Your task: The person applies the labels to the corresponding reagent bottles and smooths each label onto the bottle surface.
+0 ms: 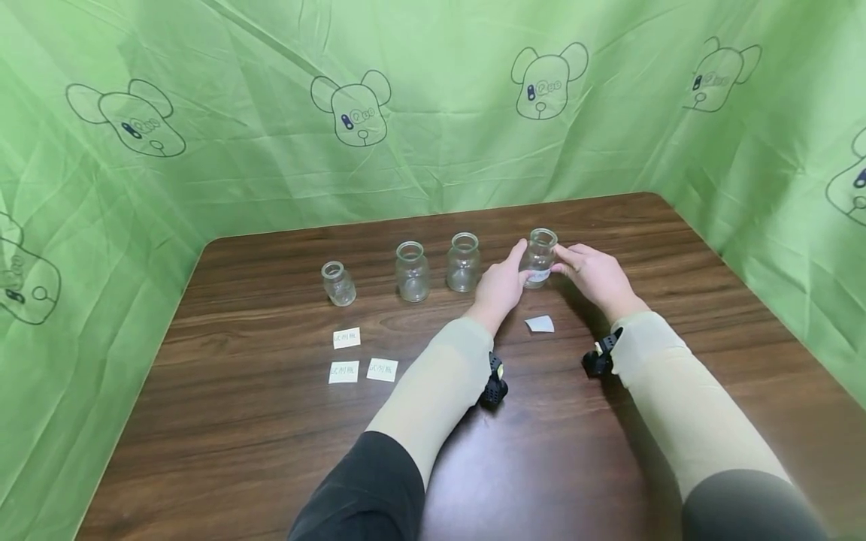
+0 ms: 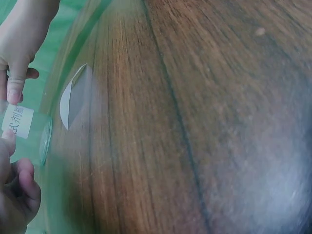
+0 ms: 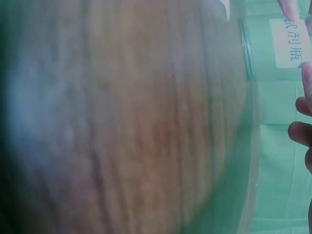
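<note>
Both hands are at a clear glass jar [image 1: 540, 258], which stands upright at the right of a row of jars. My left hand [image 1: 499, 285] grips its left side, and the thumb presses on a white label [image 1: 539, 276] on the front. From the right, my right hand [image 1: 597, 276] holds the jar with its thumb at the label's other edge. Dark handwritten characters show on this label [image 3: 291, 43] in the right wrist view. A piece of pale paper [image 1: 540, 324], one edge raised, lies in front of the jar. Fingers behind the glass are partly hidden.
Two similar jars [image 1: 413, 274] [image 1: 463, 264] stand left of the hands, with a smaller jar [image 1: 340, 285] farther left. Three written white labels [image 1: 346, 338] [image 1: 343, 372] [image 1: 382, 370] lie before them on the wooden table [image 1: 237, 421]. Green cloth [image 1: 433, 173] surrounds the table's back and sides.
</note>
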A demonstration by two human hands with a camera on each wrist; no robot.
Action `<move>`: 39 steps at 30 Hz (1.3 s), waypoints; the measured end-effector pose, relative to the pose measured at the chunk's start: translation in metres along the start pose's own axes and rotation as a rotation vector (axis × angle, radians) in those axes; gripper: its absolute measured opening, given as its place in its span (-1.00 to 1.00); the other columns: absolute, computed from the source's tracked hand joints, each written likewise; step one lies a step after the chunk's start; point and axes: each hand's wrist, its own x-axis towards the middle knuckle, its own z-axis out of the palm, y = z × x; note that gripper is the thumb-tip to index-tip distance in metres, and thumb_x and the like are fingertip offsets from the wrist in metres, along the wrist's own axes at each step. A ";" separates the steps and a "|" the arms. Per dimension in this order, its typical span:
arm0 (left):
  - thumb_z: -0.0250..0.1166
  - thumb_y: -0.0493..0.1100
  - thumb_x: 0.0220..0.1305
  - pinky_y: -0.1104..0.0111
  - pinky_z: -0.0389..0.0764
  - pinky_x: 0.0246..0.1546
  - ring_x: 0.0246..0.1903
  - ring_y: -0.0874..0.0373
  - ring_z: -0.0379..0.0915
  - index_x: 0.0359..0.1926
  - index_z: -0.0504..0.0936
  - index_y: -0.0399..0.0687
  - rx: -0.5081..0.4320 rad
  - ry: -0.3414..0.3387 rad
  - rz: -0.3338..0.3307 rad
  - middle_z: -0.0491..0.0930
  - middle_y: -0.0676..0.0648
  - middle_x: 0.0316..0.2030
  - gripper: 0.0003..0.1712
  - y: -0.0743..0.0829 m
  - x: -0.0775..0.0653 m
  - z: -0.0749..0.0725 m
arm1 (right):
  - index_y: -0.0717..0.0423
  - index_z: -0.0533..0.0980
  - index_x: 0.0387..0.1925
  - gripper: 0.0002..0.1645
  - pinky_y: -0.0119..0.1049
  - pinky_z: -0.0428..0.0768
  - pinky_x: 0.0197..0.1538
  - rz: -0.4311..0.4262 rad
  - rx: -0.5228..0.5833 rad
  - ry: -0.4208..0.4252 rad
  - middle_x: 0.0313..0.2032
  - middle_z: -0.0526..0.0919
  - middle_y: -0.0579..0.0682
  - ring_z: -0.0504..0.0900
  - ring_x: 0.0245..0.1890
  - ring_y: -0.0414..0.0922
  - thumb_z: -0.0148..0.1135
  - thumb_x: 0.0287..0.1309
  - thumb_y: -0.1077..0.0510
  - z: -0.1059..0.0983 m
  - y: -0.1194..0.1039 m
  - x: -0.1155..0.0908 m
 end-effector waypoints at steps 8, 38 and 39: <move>0.20 0.02 0.29 0.31 0.48 -0.57 -0.53 0.11 0.52 0.44 -0.13 0.34 0.046 -0.073 -0.017 0.65 -0.09 -0.33 -0.13 0.002 -0.002 -0.004 | 0.13 0.44 0.09 -0.35 0.07 0.46 -0.07 0.031 0.054 -0.109 -0.16 0.58 0.18 0.57 -0.11 0.14 0.42 -0.11 0.11 0.000 0.001 0.000; 0.21 0.11 0.24 0.26 0.50 -0.54 -0.48 0.11 0.55 0.42 -0.04 0.37 0.054 0.017 -0.042 0.63 -0.04 -0.38 -0.17 -0.003 0.000 0.005 | 0.20 0.44 0.01 -0.41 0.04 0.43 0.00 0.126 0.092 -0.128 -0.10 0.52 0.19 0.51 -0.05 0.13 0.45 -0.09 0.14 0.007 -0.007 0.004; 0.21 0.11 0.24 0.26 0.51 -0.54 -0.47 0.10 0.56 0.42 -0.04 0.37 0.053 0.015 -0.043 0.64 -0.05 -0.37 -0.17 -0.003 0.001 0.005 | 0.20 0.44 0.01 -0.41 0.04 0.43 0.00 0.129 0.093 -0.132 -0.10 0.52 0.19 0.51 -0.04 0.13 0.45 -0.09 0.13 0.007 -0.007 0.004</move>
